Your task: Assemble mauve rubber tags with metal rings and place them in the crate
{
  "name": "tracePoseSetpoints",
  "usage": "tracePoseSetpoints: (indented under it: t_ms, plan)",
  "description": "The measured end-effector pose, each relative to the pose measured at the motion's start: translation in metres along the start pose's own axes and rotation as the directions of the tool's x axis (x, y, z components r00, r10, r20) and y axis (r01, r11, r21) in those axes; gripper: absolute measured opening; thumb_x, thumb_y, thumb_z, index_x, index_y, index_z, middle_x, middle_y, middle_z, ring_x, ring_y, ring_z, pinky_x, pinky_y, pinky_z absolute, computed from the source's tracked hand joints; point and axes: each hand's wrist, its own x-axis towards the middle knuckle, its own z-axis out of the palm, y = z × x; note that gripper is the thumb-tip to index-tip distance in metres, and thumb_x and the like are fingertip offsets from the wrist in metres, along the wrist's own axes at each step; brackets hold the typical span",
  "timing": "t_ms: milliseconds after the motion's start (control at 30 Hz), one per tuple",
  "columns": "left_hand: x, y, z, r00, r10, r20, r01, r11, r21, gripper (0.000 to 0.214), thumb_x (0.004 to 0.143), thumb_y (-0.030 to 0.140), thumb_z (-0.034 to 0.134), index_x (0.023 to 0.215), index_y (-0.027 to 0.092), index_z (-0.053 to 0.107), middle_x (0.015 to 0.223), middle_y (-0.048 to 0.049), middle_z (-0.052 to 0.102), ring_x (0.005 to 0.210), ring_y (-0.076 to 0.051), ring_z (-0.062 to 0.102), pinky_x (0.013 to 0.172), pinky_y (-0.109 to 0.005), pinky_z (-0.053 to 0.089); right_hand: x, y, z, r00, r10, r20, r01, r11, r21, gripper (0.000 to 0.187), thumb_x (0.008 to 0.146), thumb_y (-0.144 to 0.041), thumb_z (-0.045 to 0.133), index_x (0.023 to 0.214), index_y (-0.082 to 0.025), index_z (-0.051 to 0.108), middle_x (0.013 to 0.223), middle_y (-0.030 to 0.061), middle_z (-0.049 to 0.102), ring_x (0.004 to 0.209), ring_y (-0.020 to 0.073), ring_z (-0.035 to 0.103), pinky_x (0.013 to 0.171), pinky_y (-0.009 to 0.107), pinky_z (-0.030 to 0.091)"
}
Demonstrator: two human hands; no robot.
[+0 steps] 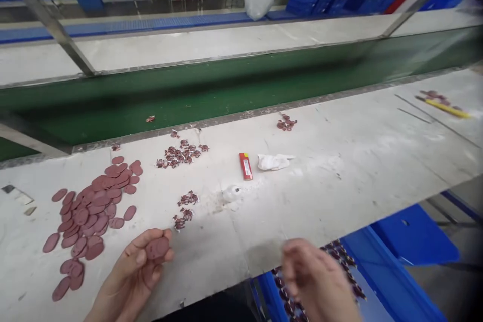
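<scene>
My left hand (132, 271) is closed over the table, pinching a flat oval reddish-brown piece (157, 248) between thumb and fingers. To its left lies a loose pile of the same oval pieces (96, 201). My right hand (311, 271) is smeared by motion at the table's front edge, above a blue tray (392, 271); its fingers look curled, and I cannot see whether anything is in them. Rows of small dark glossy pieces (334, 251) lie in that tray, partly hidden by the hand. Small clusters of dark brown parts (187, 197) sit beyond my left hand.
A red packet (246, 166) and a crumpled white wrapper (272, 162) lie mid-table. More brown clusters (181, 153) are near the back edge, before a green conveyor belt (211, 93). A yellow tool (449, 108) lies far right. A blue stool (417, 234) stands at right.
</scene>
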Motion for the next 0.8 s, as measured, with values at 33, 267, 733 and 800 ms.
tracePoseSetpoints:
  t_ms: [33,267,733,800]
  plan:
    - [-0.002,-0.001,0.002,1.0,-0.003,-0.003,0.003,1.0,-0.009,0.046,0.042,0.031,0.105,0.081,0.019,0.085,0.092,-0.0079,0.085,0.067,-0.018,0.076,0.048,-0.016,0.056,0.001,0.005,0.026,0.98,0.126,0.156,-0.154,0.971,0.185,0.042,0.084,-0.056,0.079,0.097,-0.016,0.076,0.059,-0.0011,0.061,0.04,0.008,0.05,0.035,0.017,0.041]
    - [-0.005,-0.007,-0.002,0.999,-0.051,0.018,0.052,0.997,-0.064,0.046,0.042,0.032,0.106,0.08,0.018,0.085,0.09,-0.0104,0.085,0.069,-0.019,0.078,0.051,-0.016,0.057,0.06,0.022,0.112,0.797,0.269,0.541,-0.592,0.529,0.608,0.069,0.087,-0.061,0.072,0.125,-0.004,0.063,0.073,-0.0056,0.058,0.049,-0.0017,0.047,0.035,-0.002,0.032]
    - [0.008,-0.031,0.028,0.947,-0.126,0.297,0.175,0.974,-0.145,0.035,0.065,0.032,0.097,0.095,0.021,0.085,0.104,-0.0077,0.085,0.089,-0.02,0.08,0.082,-0.022,0.064,-0.012,-0.01,0.152,0.918,-0.396,0.006,0.395,0.918,0.041,0.038,0.09,-0.056,0.072,0.099,-0.019,0.072,0.067,-0.0012,0.066,0.051,0.0162,0.065,0.045,0.028,0.054]
    - [0.007,-0.031,0.028,0.941,-0.144,0.307,0.196,0.97,-0.145,0.034,0.065,0.033,0.097,0.095,0.022,0.085,0.106,-0.007,0.085,0.091,-0.018,0.08,0.085,-0.02,0.062,-0.019,-0.007,0.155,0.877,-0.479,-0.04,0.476,0.877,-0.06,0.032,0.092,-0.052,0.071,0.098,-0.02,0.073,0.078,0.0007,0.068,0.054,0.0169,0.066,0.047,0.03,0.054]
